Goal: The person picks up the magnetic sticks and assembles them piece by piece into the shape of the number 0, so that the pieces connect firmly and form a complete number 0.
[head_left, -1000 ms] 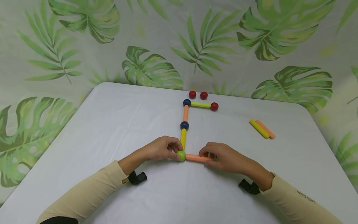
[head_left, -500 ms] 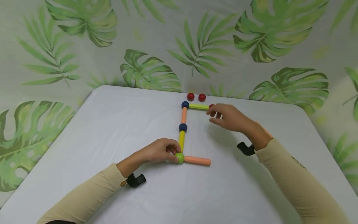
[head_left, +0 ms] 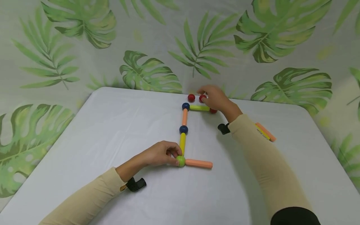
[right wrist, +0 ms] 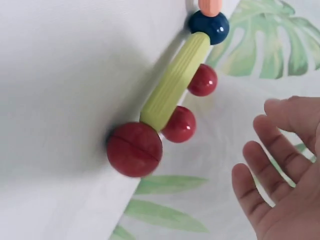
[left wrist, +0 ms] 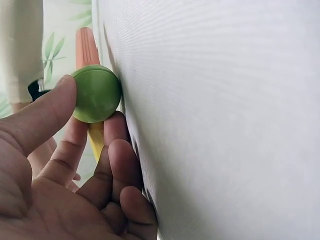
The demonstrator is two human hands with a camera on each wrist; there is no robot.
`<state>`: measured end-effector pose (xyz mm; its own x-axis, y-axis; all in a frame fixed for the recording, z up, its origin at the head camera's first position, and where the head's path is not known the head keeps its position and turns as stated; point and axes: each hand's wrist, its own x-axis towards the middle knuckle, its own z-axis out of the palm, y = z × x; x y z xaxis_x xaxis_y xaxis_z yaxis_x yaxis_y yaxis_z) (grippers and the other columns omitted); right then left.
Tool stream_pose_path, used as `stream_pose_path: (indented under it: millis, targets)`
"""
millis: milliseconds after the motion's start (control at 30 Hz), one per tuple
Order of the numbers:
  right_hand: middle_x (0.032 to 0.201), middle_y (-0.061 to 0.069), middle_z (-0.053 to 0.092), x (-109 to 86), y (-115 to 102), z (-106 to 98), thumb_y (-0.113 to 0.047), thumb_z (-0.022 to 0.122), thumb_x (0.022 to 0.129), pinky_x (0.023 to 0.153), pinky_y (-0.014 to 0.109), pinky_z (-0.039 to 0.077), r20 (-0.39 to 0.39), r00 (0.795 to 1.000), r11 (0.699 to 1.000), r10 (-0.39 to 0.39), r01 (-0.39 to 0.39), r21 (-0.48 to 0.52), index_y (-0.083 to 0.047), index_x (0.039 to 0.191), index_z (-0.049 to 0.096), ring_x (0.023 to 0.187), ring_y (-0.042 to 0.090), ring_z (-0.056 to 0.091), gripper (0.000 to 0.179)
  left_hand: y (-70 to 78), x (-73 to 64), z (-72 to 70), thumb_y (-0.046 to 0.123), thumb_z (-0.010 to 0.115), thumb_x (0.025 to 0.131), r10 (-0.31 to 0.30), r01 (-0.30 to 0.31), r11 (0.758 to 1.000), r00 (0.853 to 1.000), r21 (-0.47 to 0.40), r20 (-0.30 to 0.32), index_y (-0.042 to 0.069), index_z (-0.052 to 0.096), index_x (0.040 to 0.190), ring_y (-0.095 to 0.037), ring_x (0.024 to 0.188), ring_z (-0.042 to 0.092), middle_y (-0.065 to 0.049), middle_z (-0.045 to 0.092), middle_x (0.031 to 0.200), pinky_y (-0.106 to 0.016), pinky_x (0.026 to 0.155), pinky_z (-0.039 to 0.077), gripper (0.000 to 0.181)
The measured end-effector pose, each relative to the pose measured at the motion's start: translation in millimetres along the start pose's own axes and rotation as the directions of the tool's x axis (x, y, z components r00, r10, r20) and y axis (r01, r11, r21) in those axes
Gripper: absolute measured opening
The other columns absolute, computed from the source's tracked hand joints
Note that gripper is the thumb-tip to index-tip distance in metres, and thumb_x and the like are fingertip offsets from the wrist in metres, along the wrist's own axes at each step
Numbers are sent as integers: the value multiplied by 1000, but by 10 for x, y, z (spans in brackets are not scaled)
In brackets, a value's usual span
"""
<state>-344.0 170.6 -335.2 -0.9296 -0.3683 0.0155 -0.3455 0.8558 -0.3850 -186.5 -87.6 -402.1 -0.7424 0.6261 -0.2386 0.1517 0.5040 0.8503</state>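
My left hand (head_left: 161, 153) pinches a green ball (head_left: 181, 161) between thumb and fingers at the near end of a chain of sticks and balls. An orange stick (head_left: 198, 163) extends right from this ball; a yellow stick (head_left: 182, 143) leads away to a blue ball (head_left: 183, 129). My right hand (head_left: 216, 97) hovers by the right one of two loose red balls (right wrist: 179, 125) at the table's far edge. Its fingers are loosely bent and, in the right wrist view, stand apart from the balls.
Beyond the middle blue ball, another orange stick (head_left: 184, 117) reaches a second blue ball (head_left: 185, 106). From there a yellow-green stick (head_left: 199, 108) ends in a red ball (right wrist: 135, 150). At the right lie two spare sticks (head_left: 265, 132), partly covered by my sleeve. Leaf-patterned cloth rises behind the table.
My right hand has let go of the near orange stick and travelled away, over the red end ball, to the loose red balls. The left hand has kept its hold on the green ball.
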Motion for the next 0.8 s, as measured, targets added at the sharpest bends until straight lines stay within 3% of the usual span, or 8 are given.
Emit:
stream_pose_path:
  millis: [167, 433, 633, 800]
  targets:
    - [136, 12, 61, 242, -14, 137, 2, 48, 93, 112, 47, 41, -8, 1000, 998, -24, 23, -61, -7, 132, 62, 130, 33, 51, 43, 3, -19, -5, 10, 78, 83, -3, 3, 1000, 1000, 9, -4, 10, 69, 103, -12, 84, 60, -3, 70, 96, -23, 74, 49, 22]
    - [145, 6, 56, 395, -4, 304, -4, 55, 93, 111, 47, 40, 2, 997, 952, -81, 78, -295, -13, 136, 60, 132, 38, 45, 44, 8, 11, 18, 11, 78, 83, -2, 2, 1000, 1000, 16, 0, 11, 69, 103, -12, 85, 59, -3, 70, 97, -22, 75, 49, 22]
    - [142, 9, 57, 450, 39, 403, -6, 57, 91, 108, 46, 40, 34, 999, 962, -21, 30, -273, -15, 140, 57, 126, 35, 47, 50, 1, 0, 15, 11, 78, 83, -14, 14, 1000, 1000, 15, -4, 11, 69, 103, -13, 83, 59, -3, 70, 96, -23, 73, 49, 22]
    - [133, 13, 56, 450, 66, 428, -5, 59, 93, 107, 45, 43, 60, 998, 977, 7, 6, -212, -11, 134, 63, 121, 32, 49, 42, 5, 9, 10, 10, 78, 83, -10, 10, 1000, 1000, 11, 2, 10, 69, 103, -13, 84, 59, -3, 70, 96, -23, 73, 49, 22]
